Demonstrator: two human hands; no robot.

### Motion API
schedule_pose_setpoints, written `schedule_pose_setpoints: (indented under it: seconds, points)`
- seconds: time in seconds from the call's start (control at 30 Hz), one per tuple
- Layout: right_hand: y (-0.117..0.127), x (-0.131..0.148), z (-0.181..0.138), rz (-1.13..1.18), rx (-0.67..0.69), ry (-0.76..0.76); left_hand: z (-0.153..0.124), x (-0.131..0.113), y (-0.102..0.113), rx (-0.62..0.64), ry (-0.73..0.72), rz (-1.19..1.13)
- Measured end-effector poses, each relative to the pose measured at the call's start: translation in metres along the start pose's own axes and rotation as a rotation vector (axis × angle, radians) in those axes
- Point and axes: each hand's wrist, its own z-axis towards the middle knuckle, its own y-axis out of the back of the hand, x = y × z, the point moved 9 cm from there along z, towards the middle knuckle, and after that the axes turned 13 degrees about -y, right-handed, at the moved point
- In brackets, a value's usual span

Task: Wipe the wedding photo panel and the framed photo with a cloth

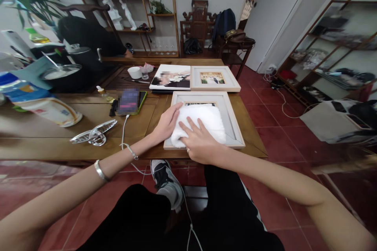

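Note:
A light wooden picture frame (239,129) lies flat near the table's front edge, with a small picture inside. A fluffy white cloth (216,119) covers much of its face. My right hand (198,139) rests on the cloth, fingers spread and pressing down. At the frame's left side is my left hand (167,122), its fingers stretched along the edge beside the cloth. Behind lie a second framed photo (237,80) and a photo panel (176,78) with a blurred face.
On the wooden table (141,125) to the left are a plugged-in phone (129,102), a silver hair clip (94,132), a small dropper bottle (105,94), a white cup (134,72) and a large blue-and-white bottle (44,106). A white cable hangs over the edge.

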Motion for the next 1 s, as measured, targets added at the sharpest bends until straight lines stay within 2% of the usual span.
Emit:
schedule_pose_setpoints:
  seconds: [0.17, 0.33, 0.4, 0.5, 0.6, 0.63, 0.7, 0.83, 0.93, 1.0]
  points:
    - [0.005, -0.033, -0.039, -0.029, 0.030, -0.106, 0.003, -0.001, -0.016, 0.179, -0.095, 0.115]
    - [0.016, -0.087, -0.074, -0.037, 0.001, -0.237, 0.002, 0.003, -0.020, 0.240, -0.091, 0.151]
    - [0.027, -0.115, -0.076, -0.008, -0.078, -0.317, 0.003, 0.003, -0.021, 0.254, -0.088, 0.160]
    - [0.056, -0.163, -0.067, 0.029, -0.284, -0.488, 0.006, 0.005, -0.021, 0.258, -0.057, 0.168]
    - [0.085, -0.187, -0.043, 0.004, -0.500, -0.529, 0.009, 0.007, -0.022, 0.263, -0.013, 0.177]
    - [0.091, -0.188, -0.031, -0.021, -0.540, -0.515, 0.009, 0.007, -0.024, 0.269, -0.010, 0.184]
    - [0.093, -0.178, 0.002, -0.077, -0.537, -0.453, 0.009, 0.006, -0.026, 0.274, -0.020, 0.201]
    - [0.059, -0.122, 0.072, -0.164, -0.338, -0.169, 0.006, -0.001, -0.028, 0.255, -0.079, 0.216]
    - [0.030, -0.078, 0.094, -0.173, -0.228, 0.067, 0.006, -0.005, -0.026, 0.244, -0.094, 0.218]
    - [0.021, -0.067, 0.094, -0.163, -0.217, 0.115, 0.007, -0.006, -0.025, 0.252, -0.084, 0.211]
